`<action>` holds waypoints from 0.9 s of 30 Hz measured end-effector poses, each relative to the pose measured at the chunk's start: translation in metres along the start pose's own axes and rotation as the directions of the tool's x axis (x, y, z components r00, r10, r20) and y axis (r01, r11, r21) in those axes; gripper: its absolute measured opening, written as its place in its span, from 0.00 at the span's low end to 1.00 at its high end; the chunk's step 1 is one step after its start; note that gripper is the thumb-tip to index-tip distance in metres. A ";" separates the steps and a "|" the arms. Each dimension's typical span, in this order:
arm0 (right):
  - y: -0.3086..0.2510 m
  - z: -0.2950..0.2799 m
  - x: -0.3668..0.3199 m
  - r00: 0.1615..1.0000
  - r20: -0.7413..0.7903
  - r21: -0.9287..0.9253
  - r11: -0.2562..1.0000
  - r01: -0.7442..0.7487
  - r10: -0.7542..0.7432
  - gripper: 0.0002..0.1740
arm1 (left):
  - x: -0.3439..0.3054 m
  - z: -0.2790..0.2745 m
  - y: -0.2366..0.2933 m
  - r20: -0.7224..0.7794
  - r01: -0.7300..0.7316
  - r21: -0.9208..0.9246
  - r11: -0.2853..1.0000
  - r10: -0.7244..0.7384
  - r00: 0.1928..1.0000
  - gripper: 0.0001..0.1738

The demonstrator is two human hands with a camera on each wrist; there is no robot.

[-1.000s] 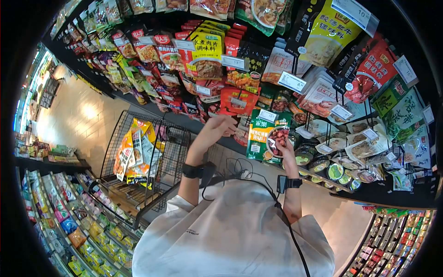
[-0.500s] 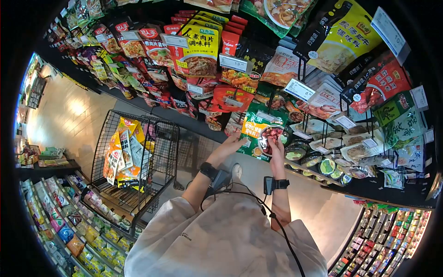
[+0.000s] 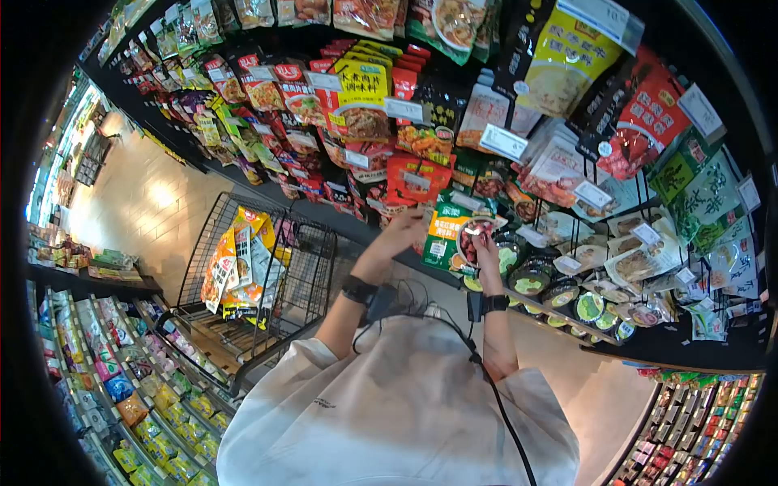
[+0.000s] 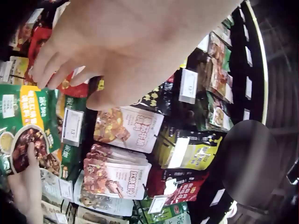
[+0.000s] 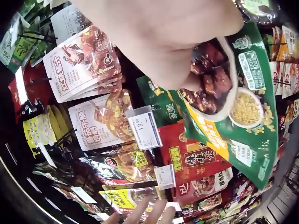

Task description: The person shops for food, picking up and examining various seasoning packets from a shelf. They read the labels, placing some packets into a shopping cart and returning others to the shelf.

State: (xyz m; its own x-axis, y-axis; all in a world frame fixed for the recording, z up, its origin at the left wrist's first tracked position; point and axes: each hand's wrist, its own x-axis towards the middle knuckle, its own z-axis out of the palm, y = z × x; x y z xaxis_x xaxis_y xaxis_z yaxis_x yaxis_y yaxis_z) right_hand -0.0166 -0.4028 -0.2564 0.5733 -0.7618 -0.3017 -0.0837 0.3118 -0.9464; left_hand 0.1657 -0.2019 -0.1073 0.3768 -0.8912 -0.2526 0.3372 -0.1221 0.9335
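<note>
My right hand (image 3: 488, 261) pinches the right side of a green and orange seasoning packet (image 3: 438, 241) with a picture of braised meat in a bowl. The packet (image 5: 254, 161) is held upright in front of the hanging shelf goods, and the thumb lies over the meat picture in the right wrist view. To the left of the packet is my left hand (image 3: 397, 236), its fingers loosely bent and holding nothing. In the left wrist view that hand (image 4: 117, 42) hangs in front of the shelf, fingertips pointing toward the packet (image 4: 35, 109).
A wire shopping cart (image 3: 312, 267) with several yellow and white packets (image 3: 243, 259) stands at the left. Rows of hanging pouches with price tags (image 3: 504, 142) fill the shelf ahead. Lower shelves of small packs (image 3: 130, 389) line the left behind me.
Half a second ago my left hand touched the packet's left edge; now it has come off, up and leftward. My right hand kept its grip, and the view has shifted a little.
</note>
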 end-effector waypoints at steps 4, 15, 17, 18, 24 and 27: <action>-0.019 -0.012 -0.008 0.989 0.146 -0.073 0.997 0.015 -0.005 0.18 | -0.014 -0.003 0.011 -0.099 -0.096 0.038 0.995 0.100 0.990 0.24; -0.058 -0.031 -0.019 0.970 0.244 -0.029 1.000 -0.008 0.014 0.10 | -0.003 0.045 -0.037 -0.271 0.260 0.049 0.964 -0.237 0.933 0.30; -0.059 -0.033 -0.021 0.961 0.276 0.038 0.999 0.012 -0.022 0.16 | 0.007 0.056 -0.064 -0.307 0.309 0.043 0.950 -0.282 0.909 0.35; -0.059 -0.034 -0.020 0.960 0.280 0.033 0.999 0.013 -0.022 0.16 | 0.007 0.062 -0.065 -0.277 0.333 0.034 0.942 -0.311 0.909 0.37; -0.053 -0.037 -0.008 0.966 0.258 -0.005 1.000 0.019 -0.017 0.19 | 0.036 0.058 -0.132 -0.347 0.229 -0.091 0.969 -0.246 0.905 0.33; -0.050 -0.034 -0.006 0.970 0.242 0.078 0.997 0.013 -0.032 0.19 | 0.033 0.064 -0.127 -0.333 0.264 -0.033 0.964 -0.259 0.906 0.46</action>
State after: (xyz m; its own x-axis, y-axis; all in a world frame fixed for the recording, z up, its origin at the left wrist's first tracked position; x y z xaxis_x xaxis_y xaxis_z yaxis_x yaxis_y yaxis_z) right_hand -0.0435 -0.4333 -0.2116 0.7556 -0.6115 -0.2347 -0.0121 0.3453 -0.9384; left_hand 0.0798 -0.2442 -0.2178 0.5417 -0.6305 -0.5559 0.4531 -0.3379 0.8249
